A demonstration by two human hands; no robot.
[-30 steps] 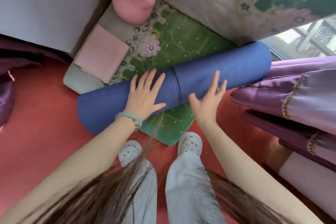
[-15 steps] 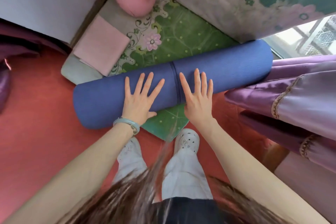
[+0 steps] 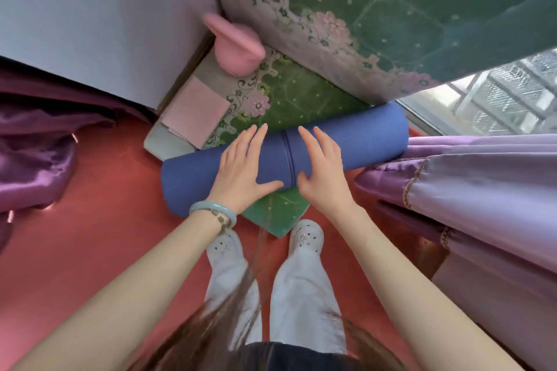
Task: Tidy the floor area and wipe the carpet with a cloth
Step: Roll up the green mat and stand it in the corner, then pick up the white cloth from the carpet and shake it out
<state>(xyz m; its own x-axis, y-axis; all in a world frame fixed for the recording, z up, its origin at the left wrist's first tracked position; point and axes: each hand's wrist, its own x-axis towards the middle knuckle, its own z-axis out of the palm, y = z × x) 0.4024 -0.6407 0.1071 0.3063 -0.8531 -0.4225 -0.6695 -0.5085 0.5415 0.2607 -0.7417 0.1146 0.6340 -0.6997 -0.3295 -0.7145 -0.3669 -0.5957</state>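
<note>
Both palms down, grip apart and clamping nothing: left hand (image 3: 244, 173) and right hand (image 3: 324, 173) press flat, fingers straight, on the rolled blue mat (image 3: 355, 141), either side of its dark band (image 3: 286, 156). It lies across the green floral carpet (image 3: 295, 96) on the red floor (image 3: 90, 235). A folded pink cloth (image 3: 196, 113) sits at the carpet's left edge. Purple satin curtains (image 3: 482, 184) crowd the roll's right end; bare floor opens left.

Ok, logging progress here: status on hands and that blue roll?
Left hand, right hand flat on blue rolled mat. Mat lies across green carpet. Purple curtain at its window-side end.
</note>
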